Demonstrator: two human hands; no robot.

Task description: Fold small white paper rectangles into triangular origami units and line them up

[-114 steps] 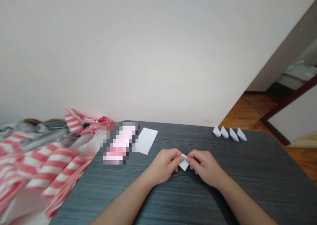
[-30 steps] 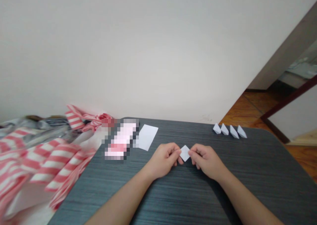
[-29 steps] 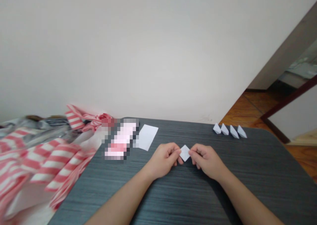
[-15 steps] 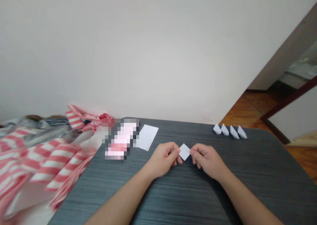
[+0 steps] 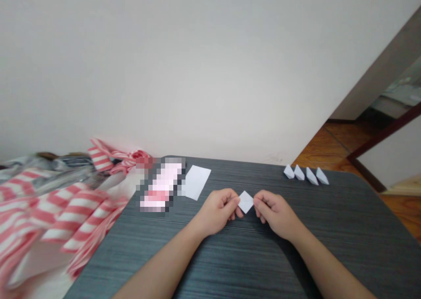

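Note:
Between my two hands is a small white folded paper [image 5: 246, 202], shaped like a diamond with a crease across it. My left hand [image 5: 221, 209] is closed, pinching its left corner between thumb and fingers. At the opposite corner my right hand [image 5: 272, 211] pinches the paper the same way. Beyond my right hand, several white folded paper pieces [image 5: 299, 172] with pointed ends stand in a row near the table's far edge. A flat white sheet of paper [image 5: 197, 182] lies past my left hand.
The dark wood-grain table [image 5: 237, 264] meets a pale wall [image 5: 210, 70] at the back. A blurred-out pink and dark oblong object [image 5: 162, 185] lies at the table's left edge. Red-and-white striped cloth [image 5: 69, 211] is heaped on the left; a wooden floor [image 5: 320, 145] shows on the right.

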